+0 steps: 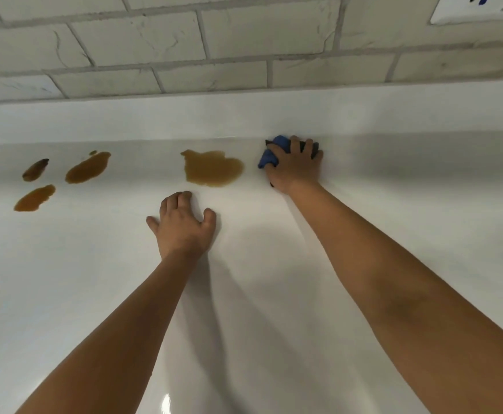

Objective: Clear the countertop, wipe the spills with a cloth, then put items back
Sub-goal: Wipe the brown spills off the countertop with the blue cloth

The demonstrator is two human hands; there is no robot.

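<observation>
My right hand (295, 167) grips a bunched blue and dark cloth (269, 156) and holds it down on the white countertop (274, 279) near the back wall. Just left of the cloth lies a large brown spill (213, 171). Further left are three smaller brown spills: one (87, 168) in the middle, one (35, 169) at the far left, and one (34, 198) nearer to me. My left hand (183, 224) rests on the counter in front of the large spill, fingers slightly bent, holding nothing.
A raised white ledge (244, 118) runs along the back of the counter below a grey brick-pattern tiled wall (214, 43). A white wall socket (480, 8) sits at the top right.
</observation>
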